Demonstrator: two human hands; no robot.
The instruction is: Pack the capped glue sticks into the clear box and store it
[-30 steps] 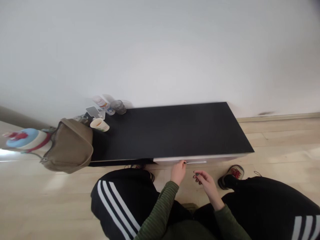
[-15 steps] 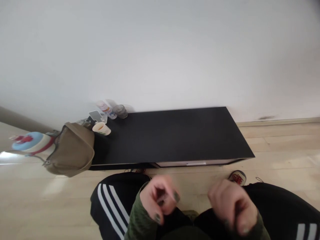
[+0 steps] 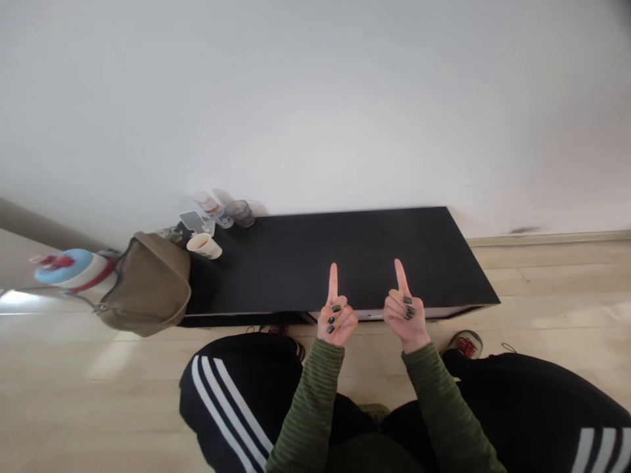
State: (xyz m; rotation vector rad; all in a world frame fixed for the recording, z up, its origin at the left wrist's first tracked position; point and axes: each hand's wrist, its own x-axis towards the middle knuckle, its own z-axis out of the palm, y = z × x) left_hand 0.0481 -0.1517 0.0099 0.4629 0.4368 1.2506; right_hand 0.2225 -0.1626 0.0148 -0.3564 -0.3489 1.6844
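Note:
Over the front edge of the black cabinet top point(image 3: 325, 243), my left hand point(image 3: 338, 320) has one finger pointing straight away from me, with the others curled into the palm. My right hand point(image 3: 406, 314) is a little to its right in the same shape, its raised finger leaning slightly left. Nothing is held in either hand, and a gap separates them. Dark nails show on the curled fingers. Both palms face me, and the two raised fingertips appear above the cabinet top.
At the cabinet's left end are a paper cup point(image 3: 204, 246) with a brownish drink, a dark glass point(image 3: 240, 213), a bottle point(image 3: 213, 209) and a small mirror-like item point(image 3: 194, 221). A brown bag point(image 3: 150, 286) and a blue-lidded bottle point(image 3: 76, 269) are further left. A wall stands behind.
Both hands have moved forward and closer together, from above my lap to the cabinet's front edge. One finger on each is now stretched out. The view has shifted slightly.

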